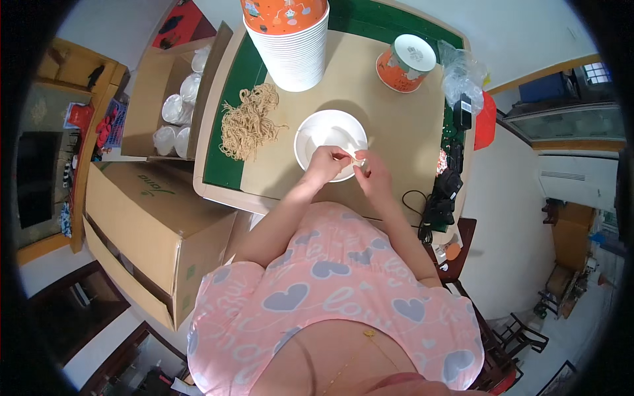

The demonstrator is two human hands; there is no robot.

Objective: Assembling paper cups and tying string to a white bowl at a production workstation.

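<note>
Close together at the near right rim of a white paper tub [310, 129], my left hand [325, 165] and my right hand [374, 177] both have their fingers pinched. A small, pale, thin piece [357, 161] shows between the fingertips; its kind is too small to make out. The tub stands open side up, and its white inside shows. To its left lies a loose pile of beige cords [249, 122]. Behind it rises a tall stack of white paper tubs [290, 59], topped by an orange printed one [285, 14].
An orange printed tub with a white top [404, 63] stands at the far right of the table. Clear plastic bags [459, 72], black cables and adapters [441, 201] line the right edge. On the left are an open carton with wrapped white rolls [178, 109] and a larger cardboard box [142, 204].
</note>
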